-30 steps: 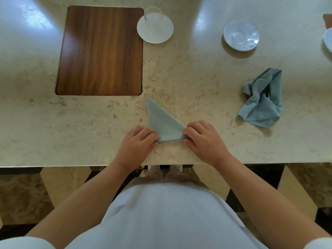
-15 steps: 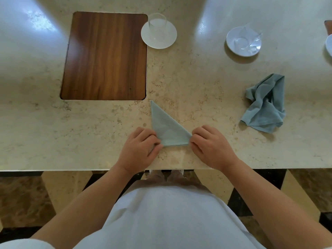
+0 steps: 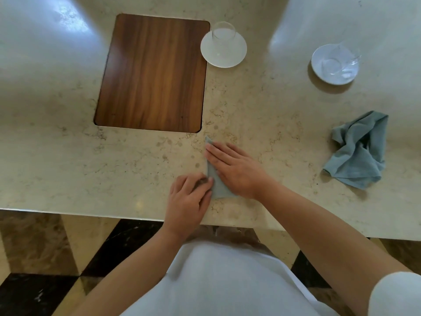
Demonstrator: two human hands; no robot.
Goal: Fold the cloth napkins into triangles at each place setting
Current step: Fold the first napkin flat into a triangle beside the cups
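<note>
Pressing flat on a folded napkin, the right hand has its grip apart, fingers straight and close together, pointing up and to the left. The left hand sits just beside it at the napkin's lower left edge, fingers curled, tips touching the cloth. Motion blur over the knuckles hides whether this grip pinches the fabric or only rests on it.

The right hand covers most of the blue-grey napkin. Only a pointed tip beyond the fingertips and a strip near the front edge of the tabletop show.

A crumpled napkin of the same colour lies well apart to the right. Farther back are a wooden panel, a saucer bearing a glass, and a second saucer with a clear cup that is hard to make out.
</note>
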